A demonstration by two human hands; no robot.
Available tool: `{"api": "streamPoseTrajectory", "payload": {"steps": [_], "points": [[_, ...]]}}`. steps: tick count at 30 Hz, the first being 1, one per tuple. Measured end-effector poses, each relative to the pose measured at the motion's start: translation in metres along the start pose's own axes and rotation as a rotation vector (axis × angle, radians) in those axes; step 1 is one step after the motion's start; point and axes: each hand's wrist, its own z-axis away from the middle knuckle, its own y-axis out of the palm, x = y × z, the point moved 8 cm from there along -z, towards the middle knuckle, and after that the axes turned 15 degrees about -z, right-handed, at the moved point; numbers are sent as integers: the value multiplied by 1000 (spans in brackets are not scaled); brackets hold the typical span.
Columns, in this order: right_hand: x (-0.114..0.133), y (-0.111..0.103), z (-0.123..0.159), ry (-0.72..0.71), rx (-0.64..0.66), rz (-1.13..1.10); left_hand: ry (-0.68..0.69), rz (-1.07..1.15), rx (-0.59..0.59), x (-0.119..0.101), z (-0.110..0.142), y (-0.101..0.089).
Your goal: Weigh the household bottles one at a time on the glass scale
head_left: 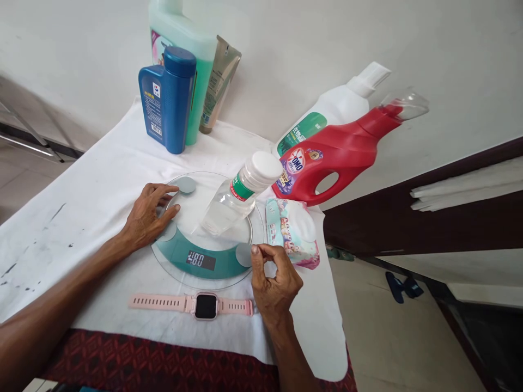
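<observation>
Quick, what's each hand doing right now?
Left hand: open, at the edge of the glass scale.
Right hand: curled at the opposite edge; grip can't be told.

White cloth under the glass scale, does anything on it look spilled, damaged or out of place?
Yes, the white cloth has dark marks and streaks toward its left side, probably stains, though what made them can't be told. No puddle shows around the glass scale, and the clear bottle on it is capped.

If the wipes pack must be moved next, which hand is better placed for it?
Probably the right hand: it is beside the wipes pack. The left hand is across the scale, with the bottle between.
</observation>
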Motion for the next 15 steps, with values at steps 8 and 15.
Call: {"api": "streamPoseTrajectory", "payload": {"steps": [8,15], "points": [[-5,0,1,19,-22,6,-1,14,6,2,1,1],[-22,0,-9,269,-103,-199,17,37,-20,7,2,5]]}}
